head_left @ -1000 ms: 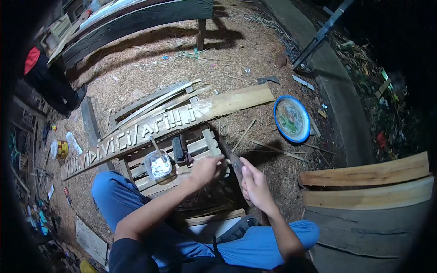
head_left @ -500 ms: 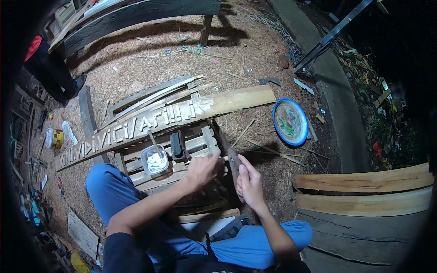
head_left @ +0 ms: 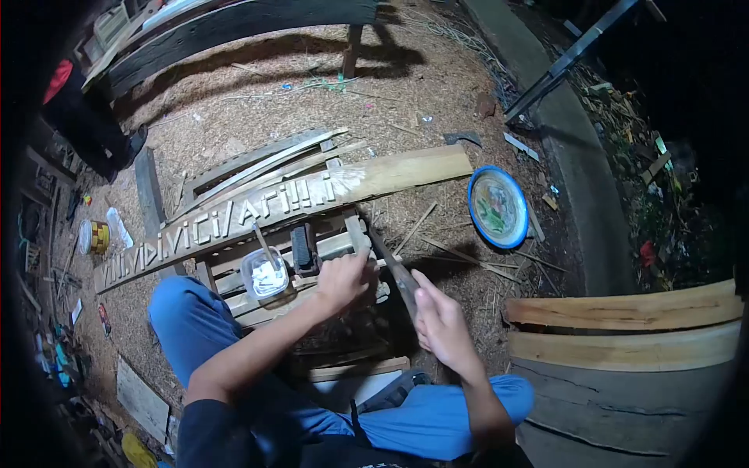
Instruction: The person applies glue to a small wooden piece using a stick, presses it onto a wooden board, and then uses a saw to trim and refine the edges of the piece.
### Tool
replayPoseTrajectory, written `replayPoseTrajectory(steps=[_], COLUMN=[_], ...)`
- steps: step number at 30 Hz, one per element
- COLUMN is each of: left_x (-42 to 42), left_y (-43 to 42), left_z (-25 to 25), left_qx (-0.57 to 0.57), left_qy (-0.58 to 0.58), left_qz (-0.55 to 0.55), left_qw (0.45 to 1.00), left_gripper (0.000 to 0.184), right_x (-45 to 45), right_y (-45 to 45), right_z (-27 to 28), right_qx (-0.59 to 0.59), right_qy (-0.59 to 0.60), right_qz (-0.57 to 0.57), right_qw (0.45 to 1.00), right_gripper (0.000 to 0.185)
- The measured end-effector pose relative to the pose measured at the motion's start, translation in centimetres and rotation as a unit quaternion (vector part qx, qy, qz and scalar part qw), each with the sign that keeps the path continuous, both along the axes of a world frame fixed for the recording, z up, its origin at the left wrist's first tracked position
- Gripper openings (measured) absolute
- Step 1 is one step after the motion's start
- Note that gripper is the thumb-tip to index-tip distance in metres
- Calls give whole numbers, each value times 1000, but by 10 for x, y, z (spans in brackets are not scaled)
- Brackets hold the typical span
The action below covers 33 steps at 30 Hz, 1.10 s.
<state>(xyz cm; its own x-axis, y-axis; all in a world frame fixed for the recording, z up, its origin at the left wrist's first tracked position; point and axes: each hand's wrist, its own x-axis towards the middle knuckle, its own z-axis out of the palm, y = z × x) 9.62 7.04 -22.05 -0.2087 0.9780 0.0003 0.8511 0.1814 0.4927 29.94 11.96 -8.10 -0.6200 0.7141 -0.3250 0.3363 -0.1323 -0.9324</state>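
My left hand (head_left: 343,282) is closed over the wooden slats, its fingers round a thin wood strip (head_left: 387,264) whose pale end sticks out to the right. Closed on the handle end of a long knife (head_left: 401,274) is my right hand (head_left: 443,324); the dark blade slants up and left past the strip's end. Left of my hands stand a clear plastic tub (head_left: 265,274) with white stuff and a stick in it, and a dark block-shaped object (head_left: 303,246). Beyond them lies a long board (head_left: 406,168) bearing raised letters made of wood pieces.
A blue-rimmed basin (head_left: 498,207) stands to the right on ground strewn with shavings. Planks (head_left: 624,312) lie at the lower right. A bench (head_left: 242,35) crosses the back, a person's dark-clothed leg (head_left: 94,129) is at far left, and a yellow can (head_left: 94,236) sits below it.
My right hand has shifted slightly right with the knife, whose blade is tilted more to the left. My left hand has moved a little upward.
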Motion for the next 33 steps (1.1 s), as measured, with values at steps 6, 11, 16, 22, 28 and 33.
replayPoseTrajectory(steps=[6,11,16,22,28,33], left_x=[1,2,4,3,4,12], left_y=[-1,0,0,-2,0,0], left_z=[7,3,11,8,9,10], left_qx=[-2,-31,-58,-1,23,10], left_qy=[-18,2,-14,-22,-26,-75], left_qz=[2,14,5,7,10,92], left_qw=[1000,999,998,1000,999,993], left_gripper=[51,48,50,51,42,41], right_x=[-12,17,-14,15,-15,-9], right_y=[0,-6,-4,7,11,12], right_z=[-38,22,-41,14,-63,-49], right_qx=[-63,-12,66,-114,67,26], right_qy=[38,-48,63,8,28,33], right_qz=[-34,4,-32,-13,-4,0], right_qw=[997,999,995,993,997,999], right_gripper=[50,45,48,47,45,46])
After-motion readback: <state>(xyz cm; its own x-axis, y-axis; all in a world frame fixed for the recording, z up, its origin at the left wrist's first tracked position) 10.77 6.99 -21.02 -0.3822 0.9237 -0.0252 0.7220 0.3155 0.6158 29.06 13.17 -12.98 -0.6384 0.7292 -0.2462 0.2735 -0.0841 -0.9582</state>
